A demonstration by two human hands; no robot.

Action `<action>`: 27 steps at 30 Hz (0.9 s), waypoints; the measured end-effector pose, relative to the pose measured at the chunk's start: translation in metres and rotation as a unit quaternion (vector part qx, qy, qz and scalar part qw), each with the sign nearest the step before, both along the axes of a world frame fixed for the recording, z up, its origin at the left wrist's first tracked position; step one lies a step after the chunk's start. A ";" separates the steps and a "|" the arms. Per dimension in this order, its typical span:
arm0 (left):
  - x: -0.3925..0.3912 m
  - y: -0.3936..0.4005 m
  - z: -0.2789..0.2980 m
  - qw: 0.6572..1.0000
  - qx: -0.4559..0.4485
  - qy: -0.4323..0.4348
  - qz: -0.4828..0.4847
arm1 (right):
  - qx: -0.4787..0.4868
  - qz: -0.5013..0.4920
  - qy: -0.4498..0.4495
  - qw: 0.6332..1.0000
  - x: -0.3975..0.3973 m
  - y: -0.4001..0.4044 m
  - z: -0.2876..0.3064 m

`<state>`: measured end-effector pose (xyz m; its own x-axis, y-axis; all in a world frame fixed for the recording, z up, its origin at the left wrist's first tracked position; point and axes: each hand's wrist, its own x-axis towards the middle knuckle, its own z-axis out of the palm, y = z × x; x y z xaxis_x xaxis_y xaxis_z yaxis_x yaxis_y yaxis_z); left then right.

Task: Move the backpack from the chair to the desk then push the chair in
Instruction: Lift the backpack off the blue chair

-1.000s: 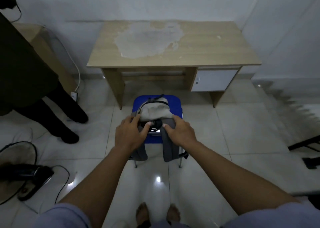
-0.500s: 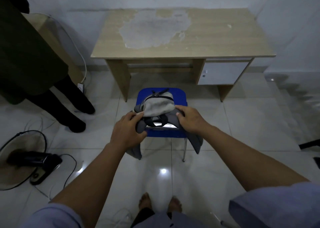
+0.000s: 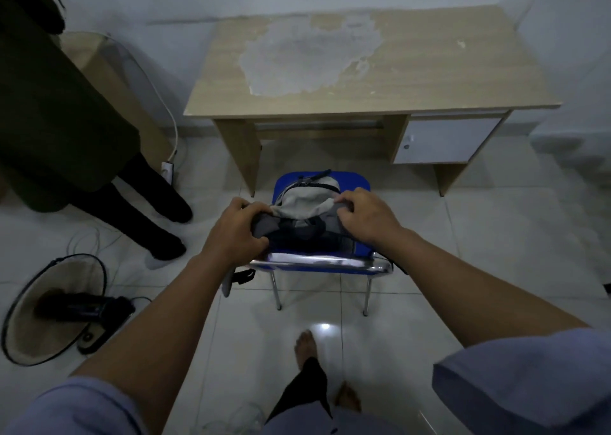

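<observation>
A grey and beige backpack [image 3: 305, 204] sits over the seat of a blue chair [image 3: 358, 183] with chrome legs, in front of the desk. My left hand [image 3: 236, 231] grips the bag's left upper edge and my right hand [image 3: 367, 218] grips its right upper edge. A strap dangles below the left hand beside the chair's frame. The wooden desk [image 3: 429, 80] stands beyond the chair against the wall, its top worn pale in the middle.
Another person's dark-clothed legs [image 3: 148, 203] stand to the left of the desk. A floor fan [image 3: 56, 305] lies at the lower left with cables around it. A power strip [image 3: 167, 170] lies near the desk's left leg. My bare feet [image 3: 307, 345] are behind the chair.
Both hands have gathered the backpack's top edge and raised it a little off the chair back, so its straps hang less. I have stepped closer to the chair.
</observation>
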<state>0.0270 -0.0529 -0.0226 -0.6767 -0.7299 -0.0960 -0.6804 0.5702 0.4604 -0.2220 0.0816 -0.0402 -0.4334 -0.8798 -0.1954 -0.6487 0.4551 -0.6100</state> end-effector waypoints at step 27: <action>-0.089 -0.099 -0.029 0.910 0.370 -0.068 0.172 | 0.236 -0.269 -0.411 0.839 -0.021 -0.109 -0.027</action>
<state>-0.0615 -0.1522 -0.0518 -0.3647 -0.5980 -0.7137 -0.8396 -0.1202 0.5297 -0.2430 -0.0278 -0.0675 -0.2909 -0.3408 -0.8940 0.2778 0.8640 -0.4198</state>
